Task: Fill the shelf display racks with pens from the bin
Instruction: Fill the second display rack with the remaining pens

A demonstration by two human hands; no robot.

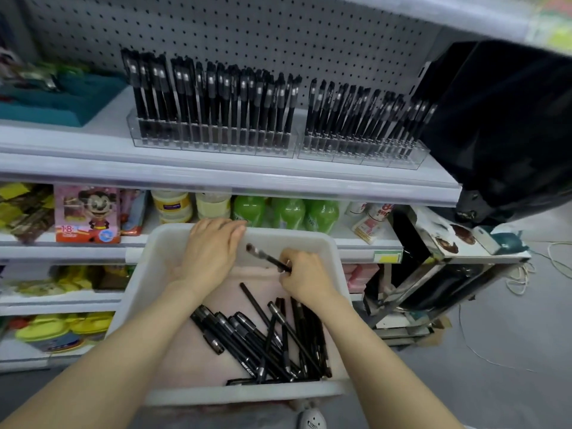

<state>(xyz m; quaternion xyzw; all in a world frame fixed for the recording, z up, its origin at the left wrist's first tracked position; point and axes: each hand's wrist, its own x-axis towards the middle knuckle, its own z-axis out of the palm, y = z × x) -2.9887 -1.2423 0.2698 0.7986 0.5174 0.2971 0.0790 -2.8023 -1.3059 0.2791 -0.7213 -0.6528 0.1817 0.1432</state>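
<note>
A white plastic bin (335,267) sits in front of me, against the shelf unit. Several black pens (263,339) lie in a loose pile at its near right. My right hand (306,278) is shut on one black pen (266,257), which points up and to the left above the bin floor. My left hand (210,249) rests palm down on the bin's far rim, fingers together, holding nothing that I can see. On the top shelf stand two clear display racks, the left rack (213,144) and the right rack (362,150), both packed with upright black pens.
A black plastic bag (507,125) fills the shelf's right end beside the right rack. Teal trays (62,97) lie at the top shelf's left. Lower shelves hold green bottles (288,212), jars and toy boxes. Cables trail over the grey floor at the right.
</note>
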